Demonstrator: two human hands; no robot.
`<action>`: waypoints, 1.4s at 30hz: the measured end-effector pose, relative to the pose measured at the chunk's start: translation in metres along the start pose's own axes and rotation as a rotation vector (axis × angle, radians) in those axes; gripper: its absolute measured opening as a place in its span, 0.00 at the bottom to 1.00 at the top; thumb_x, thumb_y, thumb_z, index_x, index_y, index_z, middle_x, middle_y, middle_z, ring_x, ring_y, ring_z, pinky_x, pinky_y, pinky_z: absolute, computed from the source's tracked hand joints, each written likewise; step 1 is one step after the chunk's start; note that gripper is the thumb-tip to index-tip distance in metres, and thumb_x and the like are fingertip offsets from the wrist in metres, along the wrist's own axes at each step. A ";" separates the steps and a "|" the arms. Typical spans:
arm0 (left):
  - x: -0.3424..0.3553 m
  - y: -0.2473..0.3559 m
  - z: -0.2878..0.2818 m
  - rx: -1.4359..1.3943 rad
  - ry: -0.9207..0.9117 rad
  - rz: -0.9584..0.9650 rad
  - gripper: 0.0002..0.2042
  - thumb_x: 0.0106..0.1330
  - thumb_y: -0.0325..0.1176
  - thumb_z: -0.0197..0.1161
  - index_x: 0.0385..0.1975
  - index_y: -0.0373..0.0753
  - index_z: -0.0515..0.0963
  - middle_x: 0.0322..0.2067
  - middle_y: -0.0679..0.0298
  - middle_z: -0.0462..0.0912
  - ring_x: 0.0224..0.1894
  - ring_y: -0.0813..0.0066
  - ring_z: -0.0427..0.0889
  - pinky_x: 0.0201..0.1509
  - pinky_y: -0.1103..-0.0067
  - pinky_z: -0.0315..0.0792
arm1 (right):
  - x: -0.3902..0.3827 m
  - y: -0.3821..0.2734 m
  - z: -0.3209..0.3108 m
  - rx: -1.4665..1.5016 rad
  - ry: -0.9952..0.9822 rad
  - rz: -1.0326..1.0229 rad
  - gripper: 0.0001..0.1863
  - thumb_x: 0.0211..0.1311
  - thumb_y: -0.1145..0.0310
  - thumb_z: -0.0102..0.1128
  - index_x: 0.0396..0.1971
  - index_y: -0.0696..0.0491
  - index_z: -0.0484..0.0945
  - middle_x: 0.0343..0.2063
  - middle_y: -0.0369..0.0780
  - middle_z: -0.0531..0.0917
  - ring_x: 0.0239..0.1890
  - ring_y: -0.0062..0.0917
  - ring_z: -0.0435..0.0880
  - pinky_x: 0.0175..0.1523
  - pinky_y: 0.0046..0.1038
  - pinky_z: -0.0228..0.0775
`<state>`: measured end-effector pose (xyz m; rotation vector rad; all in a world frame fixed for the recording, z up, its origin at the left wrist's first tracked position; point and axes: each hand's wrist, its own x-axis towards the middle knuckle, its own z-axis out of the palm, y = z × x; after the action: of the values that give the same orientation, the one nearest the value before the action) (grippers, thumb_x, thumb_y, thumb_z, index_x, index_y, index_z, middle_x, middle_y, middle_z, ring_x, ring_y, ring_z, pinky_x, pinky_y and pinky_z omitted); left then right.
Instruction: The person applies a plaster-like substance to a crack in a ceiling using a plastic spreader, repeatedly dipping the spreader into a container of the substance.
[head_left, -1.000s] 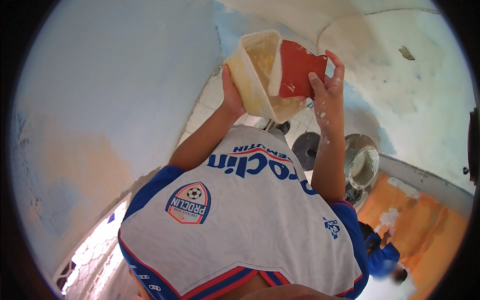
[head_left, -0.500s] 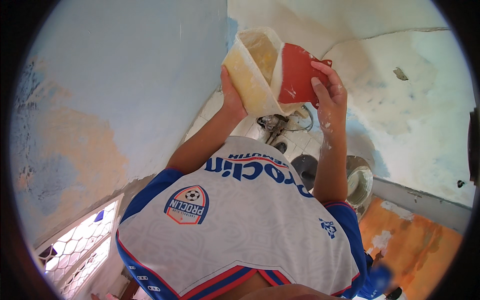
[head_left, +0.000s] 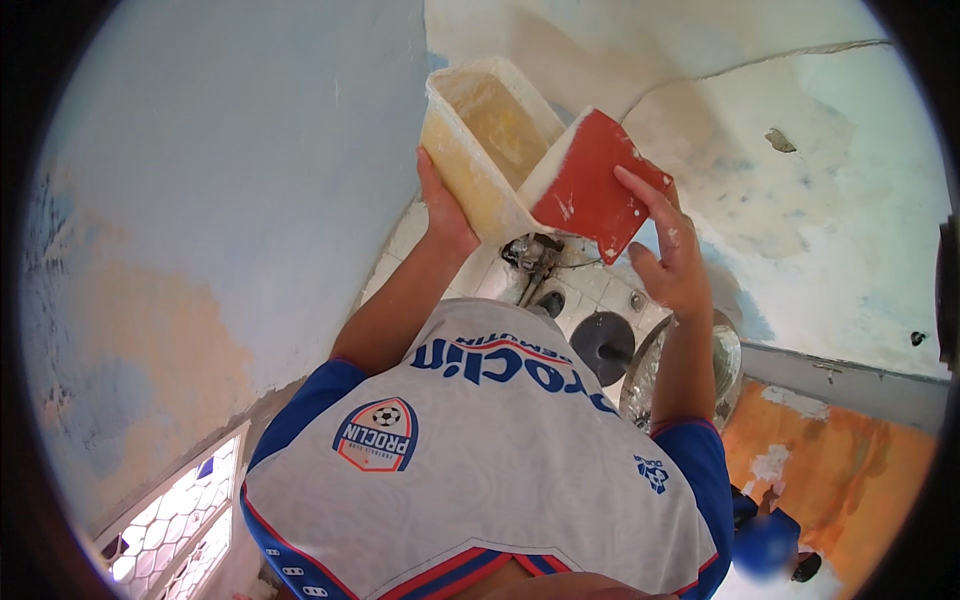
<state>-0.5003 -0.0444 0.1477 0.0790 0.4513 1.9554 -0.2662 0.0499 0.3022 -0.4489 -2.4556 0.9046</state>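
Currently: red scraper (head_left: 592, 180) over mouth of cream tub (head_left: 465, 160), upper centre of frame.
White jersey (head_left: 480, 490) bears blue lettering (head_left: 500, 362), football badge (head_left: 377, 434). Left hand (head_left: 449, 212) grasps tub's left side; right hand (head_left: 678, 262), right of scraper, grips it, forefinger on face.

A room under renovation is showing here: a pale-blue wall (head_left: 250, 150) is wearing tan patches (head_left: 200, 320), a mottled plaster wall (head_left: 850, 240) is exposing a chipped spot (head_left: 780, 141), and an orange wall (head_left: 850, 450) is baring white blotches (head_left: 770, 463). Pale paste (head_left: 556, 158) is coating a red spreader (head_left: 597, 185) and a yellowish tub (head_left: 465, 165) above floor tiles (head_left: 588, 288).
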 end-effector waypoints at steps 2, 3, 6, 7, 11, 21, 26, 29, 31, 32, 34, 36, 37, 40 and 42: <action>0.003 0.001 0.000 -0.010 -0.022 -0.012 0.44 0.71 0.76 0.31 0.77 0.50 0.55 0.73 0.59 0.64 0.73 0.54 0.66 0.75 0.56 0.65 | -0.001 0.000 0.005 -0.067 0.045 -0.014 0.35 0.52 0.77 0.66 0.65 0.55 0.76 0.60 0.51 0.80 0.68 0.44 0.72 0.69 0.40 0.66; 0.003 0.001 0.000 -0.020 -0.032 -0.022 0.43 0.72 0.75 0.32 0.77 0.50 0.56 0.73 0.59 0.64 0.73 0.54 0.66 0.74 0.57 0.65 | -0.002 0.002 0.009 -0.127 0.082 -0.026 0.35 0.49 0.76 0.70 0.64 0.54 0.77 0.59 0.52 0.82 0.66 0.46 0.75 0.68 0.41 0.67; 0.005 -0.003 0.006 -0.061 -0.028 -0.027 0.43 0.72 0.75 0.32 0.77 0.49 0.56 0.73 0.59 0.65 0.72 0.54 0.67 0.74 0.57 0.66 | -0.004 0.015 0.016 -0.254 0.257 -0.121 0.35 0.46 0.74 0.77 0.60 0.55 0.81 0.52 0.49 0.87 0.58 0.45 0.82 0.63 0.40 0.72; 0.006 -0.004 0.005 -0.060 -0.036 -0.025 0.43 0.72 0.75 0.32 0.77 0.49 0.56 0.73 0.59 0.65 0.72 0.54 0.67 0.74 0.57 0.66 | -0.004 0.018 0.019 -0.258 0.262 -0.126 0.35 0.46 0.74 0.77 0.60 0.55 0.81 0.52 0.49 0.87 0.58 0.45 0.82 0.63 0.40 0.72; 0.017 -0.015 0.003 -0.083 -0.011 -0.037 0.43 0.72 0.75 0.31 0.77 0.49 0.57 0.73 0.59 0.65 0.72 0.54 0.67 0.74 0.57 0.66 | -0.002 0.038 0.028 -0.219 0.493 -0.162 0.29 0.47 0.73 0.77 0.54 0.57 0.84 0.47 0.48 0.89 0.50 0.43 0.86 0.56 0.36 0.77; 0.065 -0.042 0.033 -0.086 -0.068 -0.081 0.44 0.71 0.76 0.32 0.77 0.50 0.57 0.73 0.59 0.64 0.72 0.54 0.67 0.74 0.57 0.65 | 0.023 0.091 0.009 -0.190 0.729 -0.268 0.18 0.53 0.77 0.72 0.46 0.61 0.84 0.41 0.48 0.89 0.39 0.32 0.89 0.48 0.29 0.80; 0.095 -0.054 0.059 -0.082 -0.088 -0.130 0.44 0.71 0.76 0.33 0.78 0.49 0.56 0.74 0.57 0.64 0.73 0.53 0.67 0.75 0.56 0.65 | 0.051 0.116 -0.022 -0.240 0.756 -0.338 0.18 0.53 0.74 0.74 0.45 0.59 0.82 0.38 0.47 0.89 0.36 0.34 0.89 0.45 0.29 0.81; 0.119 -0.060 0.066 -0.064 -0.105 -0.157 0.45 0.69 0.77 0.34 0.77 0.49 0.58 0.72 0.57 0.66 0.72 0.53 0.68 0.74 0.56 0.66 | 0.068 0.134 -0.045 -0.304 0.760 -0.426 0.20 0.52 0.73 0.76 0.46 0.58 0.82 0.37 0.47 0.89 0.36 0.36 0.90 0.45 0.31 0.81; 0.132 -0.063 0.076 -0.033 -0.118 -0.164 0.46 0.68 0.79 0.35 0.76 0.49 0.59 0.70 0.58 0.69 0.71 0.54 0.70 0.73 0.55 0.67 | 0.076 0.144 -0.060 -0.337 0.765 -0.481 0.20 0.52 0.72 0.77 0.46 0.58 0.82 0.37 0.47 0.89 0.37 0.36 0.90 0.45 0.31 0.82; 0.136 -0.065 0.084 -0.038 -0.083 -0.180 0.46 0.68 0.78 0.35 0.76 0.49 0.60 0.70 0.58 0.69 0.70 0.54 0.70 0.73 0.55 0.67 | 0.080 0.149 -0.068 -0.343 0.782 -0.477 0.21 0.52 0.72 0.77 0.46 0.58 0.82 0.38 0.47 0.89 0.38 0.37 0.90 0.45 0.32 0.82; 0.144 -0.069 0.094 -0.039 -0.055 -0.189 0.46 0.68 0.78 0.35 0.76 0.49 0.60 0.70 0.57 0.69 0.70 0.53 0.71 0.73 0.54 0.66 | 0.087 0.157 -0.080 -0.346 0.803 -0.482 0.22 0.52 0.71 0.78 0.47 0.58 0.82 0.38 0.48 0.89 0.38 0.38 0.90 0.45 0.32 0.83; 0.153 -0.072 0.098 -0.064 -0.070 -0.189 0.46 0.68 0.78 0.34 0.76 0.49 0.60 0.71 0.56 0.69 0.70 0.53 0.71 0.73 0.54 0.66 | 0.096 0.162 -0.087 -0.264 0.839 -0.513 0.23 0.52 0.70 0.79 0.48 0.57 0.81 0.39 0.48 0.89 0.38 0.38 0.90 0.44 0.33 0.83; 0.156 -0.074 0.099 -0.060 -0.071 -0.188 0.46 0.68 0.78 0.34 0.76 0.49 0.60 0.71 0.56 0.69 0.70 0.53 0.71 0.73 0.54 0.66 | 0.099 0.165 -0.089 -0.262 0.842 -0.514 0.23 0.52 0.70 0.79 0.48 0.57 0.81 0.39 0.48 0.89 0.38 0.38 0.90 0.44 0.33 0.83; 0.164 -0.079 0.103 -0.061 -0.073 -0.177 0.45 0.69 0.77 0.34 0.76 0.48 0.60 0.71 0.56 0.68 0.71 0.53 0.70 0.74 0.54 0.66 | 0.108 0.172 -0.091 -0.230 0.855 -0.555 0.24 0.52 0.70 0.80 0.48 0.57 0.80 0.40 0.49 0.88 0.38 0.39 0.89 0.43 0.33 0.83; 0.164 -0.082 0.108 -0.082 -0.076 -0.177 0.45 0.70 0.77 0.33 0.76 0.48 0.60 0.72 0.56 0.68 0.71 0.53 0.70 0.74 0.55 0.65 | 0.113 0.173 -0.090 -0.210 0.849 -0.572 0.24 0.53 0.71 0.80 0.49 0.57 0.80 0.39 0.49 0.88 0.38 0.39 0.89 0.43 0.32 0.83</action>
<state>-0.4701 0.1606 0.1950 0.0583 0.3168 1.7881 -0.2877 0.2738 0.2821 -0.1254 -1.7248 0.1459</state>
